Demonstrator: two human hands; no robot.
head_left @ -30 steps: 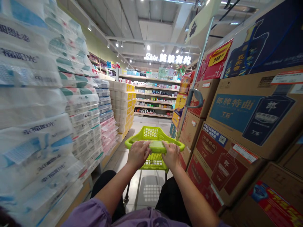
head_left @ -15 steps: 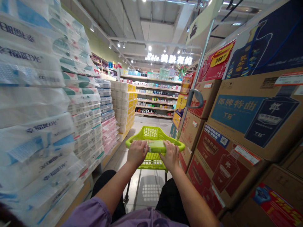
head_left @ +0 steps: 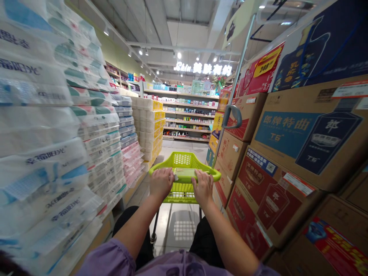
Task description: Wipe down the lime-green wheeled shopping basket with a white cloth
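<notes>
A lime-green shopping cart (head_left: pixel 184 197) stands right in front of me, its plastic basket pierced with holes. My left hand (head_left: pixel 161 181) is closed around the left part of the cart's handle, with a small whitish scrap beside its fingers. On the right part of the handle rests my right hand (head_left: pixel 203 186), its fingers curled over the bar and its thumb on the near side. Between the two hands a pale label panel (head_left: pixel 184 172) shows on the handle. What the bottom of the basket holds is hidden from here.
Tall stacks of packaged tissue (head_left: pixel 43 153) line the left side. Cartons of bottles (head_left: pixel 287 126) are piled on the right, close to a metal pole (head_left: pixel 231 92) with a grey hook-shaped handle. A tiled floor (head_left: pixel 188 145) leads to shelves of small goods (head_left: pixel 189 113).
The cart and both hands sit slightly further left in view. The right hand's fingers have shifted a little on the handle. The surroundings have moved only slightly.
</notes>
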